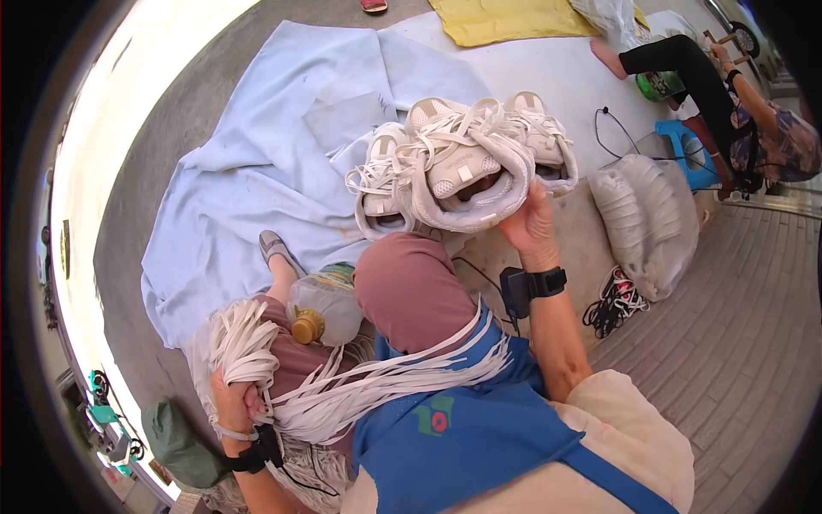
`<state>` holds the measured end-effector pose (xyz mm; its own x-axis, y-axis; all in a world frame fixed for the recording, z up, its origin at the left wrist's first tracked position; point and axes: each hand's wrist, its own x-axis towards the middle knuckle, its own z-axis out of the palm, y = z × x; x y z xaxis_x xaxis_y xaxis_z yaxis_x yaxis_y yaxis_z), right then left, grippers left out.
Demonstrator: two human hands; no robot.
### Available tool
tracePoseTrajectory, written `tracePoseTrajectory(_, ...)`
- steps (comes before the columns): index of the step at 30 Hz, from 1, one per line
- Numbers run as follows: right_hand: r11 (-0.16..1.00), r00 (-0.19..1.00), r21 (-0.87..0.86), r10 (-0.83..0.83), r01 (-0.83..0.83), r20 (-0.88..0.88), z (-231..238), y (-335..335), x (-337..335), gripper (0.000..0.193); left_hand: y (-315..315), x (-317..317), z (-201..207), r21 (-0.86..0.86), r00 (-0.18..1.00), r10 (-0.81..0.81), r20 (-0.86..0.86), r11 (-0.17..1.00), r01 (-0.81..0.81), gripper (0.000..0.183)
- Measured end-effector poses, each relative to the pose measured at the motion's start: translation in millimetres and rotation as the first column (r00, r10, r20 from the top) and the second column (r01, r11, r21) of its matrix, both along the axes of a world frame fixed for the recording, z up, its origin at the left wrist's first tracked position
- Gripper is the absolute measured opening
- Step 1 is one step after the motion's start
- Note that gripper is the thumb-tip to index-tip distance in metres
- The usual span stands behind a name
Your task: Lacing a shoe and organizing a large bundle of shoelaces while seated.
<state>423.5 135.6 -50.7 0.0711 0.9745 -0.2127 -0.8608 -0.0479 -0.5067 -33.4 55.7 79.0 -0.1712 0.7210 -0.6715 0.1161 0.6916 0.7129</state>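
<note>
My right hand grips a white sneaker by its heel, holding it sideways above my knee. Two more white sneakers with loose laces lie just behind it on a pale blue cloth. My left hand is closed around a thick bundle of white shoelaces that drapes across my lap and blue apron. A plastic bottle with a tan cap rests between my legs.
A white sack of sneakers lies at the right beside a tangle of dark laces. Another person sits on a blue stool at far right. A yellow cloth lies at the top. A green cap sits lower left.
</note>
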Motion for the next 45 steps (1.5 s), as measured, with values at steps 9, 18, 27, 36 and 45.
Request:
tracePoseTrajectory(9, 0.993, 0.969, 0.056, -0.093, 0.108, -0.227, 4.0, 0.2, 2.1, 0.045, 1.4, 0.2, 2.1, -0.014, 1.0, -0.004, 0.024, 1.0, 0.005, 0.021)
tracePoseTrajectory(18, 0.986, 0.975, 0.131, 0.124, -0.101, -0.187, 22.0, 23.1, -92.7, 0.064, -3.3, -1.0, 3.4, -0.012, 0.999, 0.007, 0.041, 1.0, -0.007, 0.02)
tracePoseTrajectory(27, 0.993, 0.98, -0.004, 0.117, -0.119, -0.158, -21.1, 8.8, -126.9, 0.066, -17.3, -11.7, -4.8, -0.003, 0.997, 0.012, 0.073, 1.0, -0.011, 0.021)
tracePoseTrajectory(36, 0.992, 0.992, -0.072, 0.099, -0.104, -0.081, -34.8, -2.8, -129.4, 0.067, -21.4, -12.4, -4.8, 0.011, 0.992, 0.066, 0.104, 0.998, -0.067, 0.022)
tracePoseTrajectory(45, 0.967, 0.992, -0.223, 0.122, -0.125, -0.027, -58.2, -10.2, -121.9, 0.045, -20.5, -11.0, -9.1, 0.04, 0.998, -0.009, 0.066, 0.999, 0.007, 0.027)
